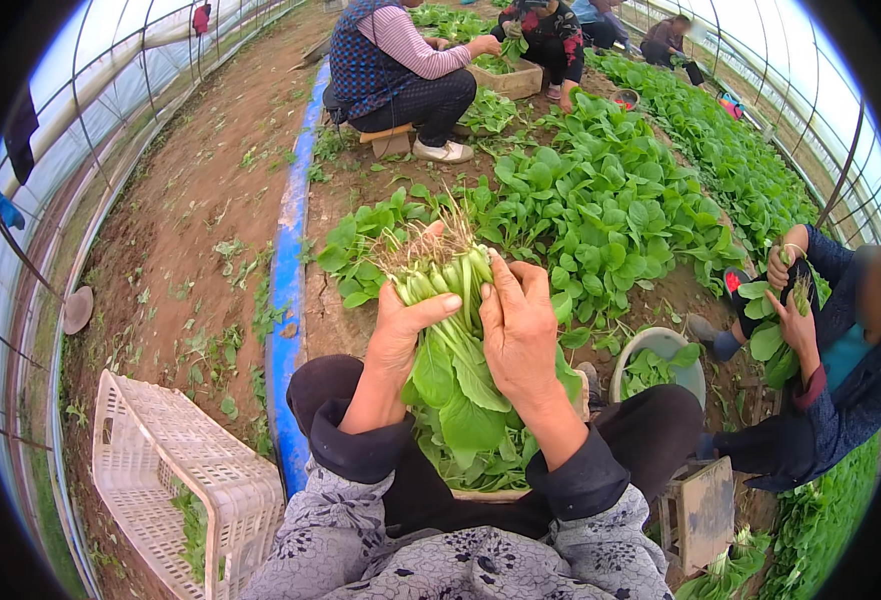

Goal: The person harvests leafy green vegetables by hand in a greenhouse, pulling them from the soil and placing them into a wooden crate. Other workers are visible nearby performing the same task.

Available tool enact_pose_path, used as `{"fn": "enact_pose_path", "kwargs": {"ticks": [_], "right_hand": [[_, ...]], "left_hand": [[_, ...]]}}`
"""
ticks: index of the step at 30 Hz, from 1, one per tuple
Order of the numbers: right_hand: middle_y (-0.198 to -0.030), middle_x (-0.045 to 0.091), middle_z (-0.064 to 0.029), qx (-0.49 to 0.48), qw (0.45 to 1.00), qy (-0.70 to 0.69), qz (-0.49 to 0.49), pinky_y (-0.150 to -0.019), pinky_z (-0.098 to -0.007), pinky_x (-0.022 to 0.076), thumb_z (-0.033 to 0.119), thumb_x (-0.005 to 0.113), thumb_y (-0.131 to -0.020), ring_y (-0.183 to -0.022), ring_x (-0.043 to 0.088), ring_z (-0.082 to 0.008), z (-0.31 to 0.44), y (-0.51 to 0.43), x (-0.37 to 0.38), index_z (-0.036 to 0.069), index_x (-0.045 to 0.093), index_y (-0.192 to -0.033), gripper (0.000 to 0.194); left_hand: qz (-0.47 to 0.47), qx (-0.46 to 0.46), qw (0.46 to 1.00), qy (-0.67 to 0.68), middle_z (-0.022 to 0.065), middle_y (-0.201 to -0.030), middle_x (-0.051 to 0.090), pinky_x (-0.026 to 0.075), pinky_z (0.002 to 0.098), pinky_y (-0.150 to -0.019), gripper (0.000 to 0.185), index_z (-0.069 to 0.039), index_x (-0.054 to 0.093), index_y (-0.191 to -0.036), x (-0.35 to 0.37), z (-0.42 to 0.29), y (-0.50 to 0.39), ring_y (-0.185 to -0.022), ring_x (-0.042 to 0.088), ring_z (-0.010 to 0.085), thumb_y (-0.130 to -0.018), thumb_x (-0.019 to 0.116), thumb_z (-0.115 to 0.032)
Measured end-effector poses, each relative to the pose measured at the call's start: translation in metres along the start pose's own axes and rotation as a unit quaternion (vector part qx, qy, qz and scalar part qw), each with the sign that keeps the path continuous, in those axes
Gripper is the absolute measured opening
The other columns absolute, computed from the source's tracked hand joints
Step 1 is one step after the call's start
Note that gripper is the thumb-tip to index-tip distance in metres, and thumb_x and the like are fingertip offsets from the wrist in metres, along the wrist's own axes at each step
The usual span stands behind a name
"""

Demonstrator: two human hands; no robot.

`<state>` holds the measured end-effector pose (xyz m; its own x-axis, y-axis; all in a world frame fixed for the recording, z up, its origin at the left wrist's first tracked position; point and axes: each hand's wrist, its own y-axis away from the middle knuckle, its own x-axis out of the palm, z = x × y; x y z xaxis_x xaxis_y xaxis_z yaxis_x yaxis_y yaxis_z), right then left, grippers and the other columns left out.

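A bunch of leafy greens [448, 352] with roots up and leaves hanging down is held in front of me. My left hand [404, 322] wraps around the stems, its thumb across the front. On the other side my right hand [517, 322] has its fingers against the stem bases just below the tangled roots [429, 247]. Whether the right fingers pinch a single plant is hard to see. Between my knees, under the bunch, a container holds more loose greens [478, 461]; its pale front rim [489, 496] shows.
A white plastic crate [185, 442] lies tipped at left beside a blue strip [288, 300]. At right are a tub [699, 375], a wooden stool [704, 517] and a person [834, 375] handling greens. Growing greens [613, 210] spread ahead, where another person [410, 75] sits by a crate [515, 79].
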<state>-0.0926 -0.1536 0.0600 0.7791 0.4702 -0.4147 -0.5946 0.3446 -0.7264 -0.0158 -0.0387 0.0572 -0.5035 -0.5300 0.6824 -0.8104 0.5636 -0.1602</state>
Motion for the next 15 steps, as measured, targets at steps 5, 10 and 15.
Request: {"fn": "enact_pose_path", "kwargs": {"ticks": [5,10,15], "right_hand": [[-0.085,0.059,-0.0074,0.095,0.975,-0.187,-0.078,-0.066,-0.0293,0.0470,-0.002,0.060,-0.088,-0.073,0.056,-0.0163,-0.007,-0.003,-0.005,0.000,0.064,-0.118,0.030],[-0.087,0.061,-0.0090,0.130,0.981,-0.141,0.018,-0.070,-0.0268,0.0463,0.000,0.056,-0.090,-0.077,0.058,-0.0139,-0.008,-0.012,-0.011,-0.004,0.065,-0.114,0.026],[-0.095,0.059,-0.0181,0.011,0.995,-0.073,0.064,-0.067,-0.0384,0.0499,0.012,0.059,-0.090,-0.078,0.062,-0.0314,-0.002,-0.009,-0.009,-0.005,0.052,-0.129,0.043]], "left_hand": [[0.024,0.042,0.997,-0.063,0.0096,-0.122,0.062,0.048,0.0304,-0.095,0.083,-0.001,0.036,-0.145,0.008,-0.007,-0.001,-0.107,0.061,0.0163,-0.070,0.071,0.008],[0.036,0.040,0.995,-0.089,0.0086,-0.122,0.061,0.047,0.0298,-0.096,0.083,-0.001,0.037,-0.145,0.004,-0.009,-0.001,-0.109,0.060,0.0149,-0.070,0.073,0.007],[0.020,0.047,0.995,-0.083,0.0103,-0.122,0.061,0.047,0.0302,-0.096,0.080,0.001,0.039,-0.143,0.000,-0.008,-0.006,-0.109,0.060,0.0160,-0.070,0.073,0.006]]}}
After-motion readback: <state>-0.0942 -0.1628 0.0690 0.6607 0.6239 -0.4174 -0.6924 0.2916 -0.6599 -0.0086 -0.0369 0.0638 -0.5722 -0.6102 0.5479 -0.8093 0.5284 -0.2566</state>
